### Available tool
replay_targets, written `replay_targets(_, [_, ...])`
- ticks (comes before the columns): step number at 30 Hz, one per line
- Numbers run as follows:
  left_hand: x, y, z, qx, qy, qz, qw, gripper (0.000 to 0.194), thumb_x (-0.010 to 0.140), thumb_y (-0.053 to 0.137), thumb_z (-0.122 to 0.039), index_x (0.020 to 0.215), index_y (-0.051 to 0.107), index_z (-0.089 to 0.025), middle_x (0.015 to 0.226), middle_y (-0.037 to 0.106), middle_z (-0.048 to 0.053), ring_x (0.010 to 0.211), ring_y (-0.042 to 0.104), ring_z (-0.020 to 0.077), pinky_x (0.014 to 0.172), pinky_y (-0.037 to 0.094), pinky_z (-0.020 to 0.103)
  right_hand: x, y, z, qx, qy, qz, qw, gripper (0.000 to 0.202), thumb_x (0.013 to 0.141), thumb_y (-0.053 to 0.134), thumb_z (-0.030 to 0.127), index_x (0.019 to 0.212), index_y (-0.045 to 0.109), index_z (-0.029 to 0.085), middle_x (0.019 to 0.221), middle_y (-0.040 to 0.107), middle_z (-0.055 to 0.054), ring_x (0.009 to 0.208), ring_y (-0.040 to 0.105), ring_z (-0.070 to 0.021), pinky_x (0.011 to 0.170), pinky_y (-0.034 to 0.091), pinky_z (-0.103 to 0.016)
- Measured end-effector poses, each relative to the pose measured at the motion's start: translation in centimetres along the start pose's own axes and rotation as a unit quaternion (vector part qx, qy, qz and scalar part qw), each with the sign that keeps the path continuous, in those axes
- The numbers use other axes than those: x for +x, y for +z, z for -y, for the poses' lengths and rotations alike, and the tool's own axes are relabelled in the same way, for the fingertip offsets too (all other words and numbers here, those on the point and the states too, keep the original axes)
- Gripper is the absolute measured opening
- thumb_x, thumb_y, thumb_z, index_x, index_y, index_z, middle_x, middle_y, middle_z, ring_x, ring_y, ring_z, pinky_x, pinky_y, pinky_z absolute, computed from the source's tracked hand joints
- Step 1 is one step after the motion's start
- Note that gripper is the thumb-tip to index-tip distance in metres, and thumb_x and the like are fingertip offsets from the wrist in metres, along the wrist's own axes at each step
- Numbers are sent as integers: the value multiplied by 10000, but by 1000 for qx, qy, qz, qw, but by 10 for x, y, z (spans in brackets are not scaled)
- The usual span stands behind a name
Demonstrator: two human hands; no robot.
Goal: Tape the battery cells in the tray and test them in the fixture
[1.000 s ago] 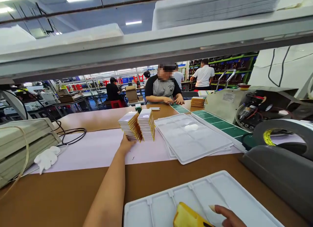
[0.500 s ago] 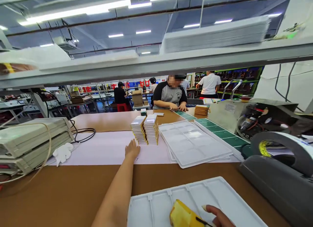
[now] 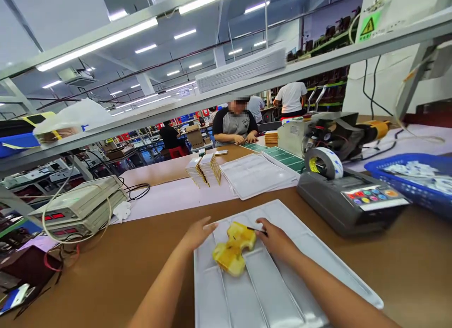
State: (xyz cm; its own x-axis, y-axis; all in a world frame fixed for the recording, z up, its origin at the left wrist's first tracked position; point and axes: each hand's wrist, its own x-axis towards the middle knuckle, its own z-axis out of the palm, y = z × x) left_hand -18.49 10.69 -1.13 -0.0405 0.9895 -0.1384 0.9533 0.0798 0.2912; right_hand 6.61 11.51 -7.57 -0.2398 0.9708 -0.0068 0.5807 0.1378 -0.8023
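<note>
A white plastic tray (image 3: 282,290) with long shallow compartments lies in front of me. A yellow, stained, sponge-like piece (image 3: 229,260) with notched edges rests over its left part. My left hand (image 3: 198,233) is at the tray's upper left edge, fingers stretched out and holding nothing. Between the closed fingers of my right hand (image 3: 277,238) is a thin black stick-like tool (image 3: 257,230), its tip beside the yellow piece. What kind of tool it is I cannot tell. Beyond the tray stand two stacks of thin white pieces with yellowish edges (image 3: 203,170).
More white trays (image 3: 254,175) lie behind mine. At the right are a grey tape dispenser (image 3: 349,201) and a blue basket (image 3: 406,177) of white pieces. Stacked instruments (image 3: 84,205) with cables stand left. A shelf (image 3: 176,107) crosses above; a co-worker (image 3: 235,121) sits opposite.
My left hand has drawn back from the stacks to the tray's edge. My right hand and the yellow piece show farther up in view. The camera view has tilted and swung right.
</note>
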Motion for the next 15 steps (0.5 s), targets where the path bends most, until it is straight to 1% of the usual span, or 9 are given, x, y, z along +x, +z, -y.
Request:
replay_targets(2, [-24,8,-37,-24,31,-34,999,719,643,461,-627,1232,426,-216,1250,474,72,1123,439,233,897,345,310,1,-3,1,6,21,-24,999,342,773,410,205,1113,407,171,950,565,-79,865,541,-164,744,385,-246])
replay_targets(4, [-38,19,-67,4,14,-8,1000,787,566,567,-583,1255,392,-244,1204,511,90,1061,479,286,837,378,371,1,-9,2,7,49,-63,997,346,755,414,141,1100,390,159,960,561,-81,862,537,-150,738,376,-225])
replay_targets(6, [-41,28,-88,30,-20,34,999,803,556,602,-500,1278,350,-257,1164,539,99,988,520,301,756,408,380,0,-20,2,-7,69,-94,993,317,745,406,110,1057,405,168,933,570,-69,834,539,-149,693,376,-216])
replay_targets(7, [-40,30,-94,33,-32,41,998,796,559,607,-453,1282,342,-253,1151,547,101,964,533,296,729,414,367,-1,-28,1,-22,73,-107,991,286,744,399,100,1017,429,179,912,576,-60,816,540,-151,665,373,-216])
replay_targets(8, [-38,29,-96,29,-37,34,998,776,567,603,-408,1281,344,-248,1143,552,99,950,540,284,716,416,350,-2,-37,-1,-42,78,-119,989,259,741,389,89,970,458,188,897,579,-54,801,542,-154,641,368,-218])
replay_targets(9, [-36,26,-95,24,-37,12,999,751,578,592,-374,1277,347,-249,1140,554,91,947,543,271,715,414,336,-3,-48,-3,-66,84,-132,985,244,737,378,74,922,486,193,892,580,-54,794,545,-157,625,363,-222])
replay_targets(11, [-32,15,-84,20,-49,-48,997,709,613,552,-333,1283,328,-265,1127,563,74,940,548,252,710,410,319,-4,-69,-10,-113,110,-162,974,252,733,356,51,862,528,184,916,577,-72,812,550,-170,623,363,-235])
replay_targets(13, [-31,-1,-61,33,-97,-104,989,685,662,489,-323,1308,264,-291,1110,572,64,924,556,252,689,409,328,-4,-86,-19,-143,151,-177,962,291,743,330,48,894,550,164,971,567,-101,854,554,-196,641,379,-261])
replay_targets(15, [-32,-16,-31,65,-174,-128,974,671,686,450,-347,1319,236,-290,1114,567,73,945,544,278,692,405,359,-2,-95,-27,-158,193,-162,955,334,765,298,56,967,551,139,1031,549,-130,908,547,-221,672,400,-295])
